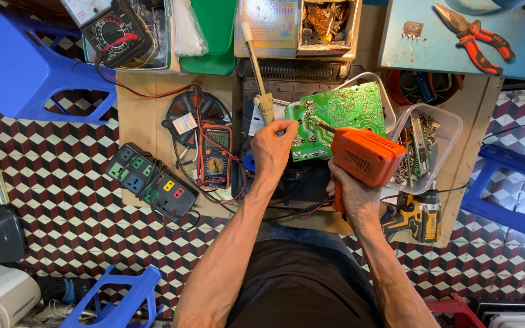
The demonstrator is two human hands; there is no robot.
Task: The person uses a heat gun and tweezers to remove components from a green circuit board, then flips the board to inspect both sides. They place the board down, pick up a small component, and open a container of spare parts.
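Head view: the right hand point(352, 193) grips an orange soldering gun point(364, 157), tip on the green board point(337, 115); the left hand point(273, 149) pinches the board's edge, tilted above the counter point(138, 115). Soldering a joint seems the step in hand — next calls for a steady tip. Beyond, a clear tub point(445, 124) holds what look like screws and small parts.

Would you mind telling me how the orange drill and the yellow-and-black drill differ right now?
The orange drill is gripped in the right hand with its bit against the green board; the yellow drill lies untouched on the cardboard. The orange one is a single colour, the yellow one has black parts. Both are pistol-shaped power tools.
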